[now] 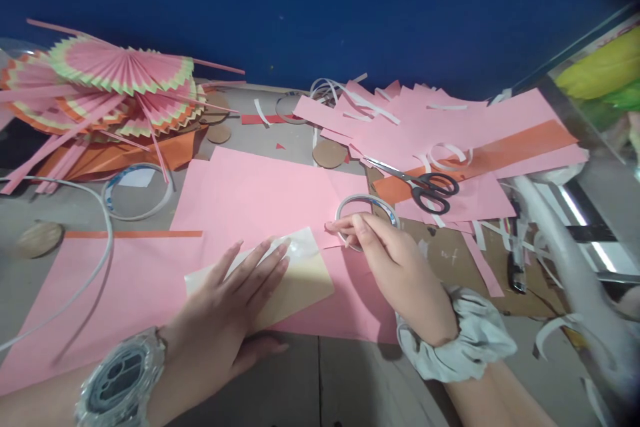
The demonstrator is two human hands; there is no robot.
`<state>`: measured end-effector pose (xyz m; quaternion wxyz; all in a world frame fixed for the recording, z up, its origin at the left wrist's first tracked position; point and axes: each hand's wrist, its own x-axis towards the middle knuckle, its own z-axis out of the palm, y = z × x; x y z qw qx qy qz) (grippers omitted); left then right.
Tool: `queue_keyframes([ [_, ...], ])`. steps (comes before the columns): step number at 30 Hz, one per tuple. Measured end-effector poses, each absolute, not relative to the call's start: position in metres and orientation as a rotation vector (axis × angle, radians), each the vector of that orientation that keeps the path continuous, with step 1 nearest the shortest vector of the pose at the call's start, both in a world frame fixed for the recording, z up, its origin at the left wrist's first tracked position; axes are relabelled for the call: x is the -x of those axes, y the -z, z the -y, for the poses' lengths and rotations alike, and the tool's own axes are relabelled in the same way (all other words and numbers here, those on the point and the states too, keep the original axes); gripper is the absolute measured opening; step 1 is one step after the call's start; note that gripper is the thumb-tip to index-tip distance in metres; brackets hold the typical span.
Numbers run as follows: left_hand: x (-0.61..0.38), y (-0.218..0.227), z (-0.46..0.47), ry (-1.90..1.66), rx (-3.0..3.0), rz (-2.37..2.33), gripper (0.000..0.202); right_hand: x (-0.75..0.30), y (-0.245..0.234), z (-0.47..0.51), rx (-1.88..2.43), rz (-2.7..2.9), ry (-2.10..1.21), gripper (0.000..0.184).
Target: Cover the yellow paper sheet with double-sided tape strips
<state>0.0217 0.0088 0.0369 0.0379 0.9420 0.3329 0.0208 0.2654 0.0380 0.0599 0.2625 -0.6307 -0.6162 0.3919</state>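
Note:
My left hand [245, 290] lies flat, fingers stretched out, on a cream sheet of paper [295, 293]. A glossy clear strip [303, 243] runs along the top edge of that sheet, partly under my fingertips. Below both is a pink sheet [270, 190] overlapping other pink paper. My right hand [385, 253] is closed at the left side of a roll of tape [367, 199], the thumb over its inside and the index finger at its outer edge. The hand hides the roll's lower part. Black-handled scissors [425, 190] rest on pink and orange paper just beyond.
Folded pink, yellow and orange paper fans [125, 73] pile up at the back left. Another tape roll [137, 190] lies near them. At the back right are pink sheets [425, 117] with white strips. A cutter knife [517, 260] lies at right; a white cable [107, 233] curves at left.

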Motion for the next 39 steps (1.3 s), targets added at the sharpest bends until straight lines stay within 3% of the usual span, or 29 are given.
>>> queue_keyframes([
  [7,-0.042,-0.042,-0.016,-0.120,-2.891,-1.026,0.059,-0.263,-0.057,-0.040,1.596,2.232,-0.637,0.014],
  [14,-0.049,-0.032,-0.026,-0.040,-2.890,-0.819,0.072,-0.258,-0.054,-0.037,1.608,2.487,-0.399,0.018],
  [22,-0.045,-0.029,-0.025,-0.036,-2.844,-0.812,0.072,-0.250,-0.046,-0.037,1.683,2.508,-0.210,0.014],
  [39,-0.043,-0.028,-0.027,-0.004,-2.834,-0.799,0.072,-0.250,-0.046,-0.041,1.682,2.567,-0.177,0.017],
])
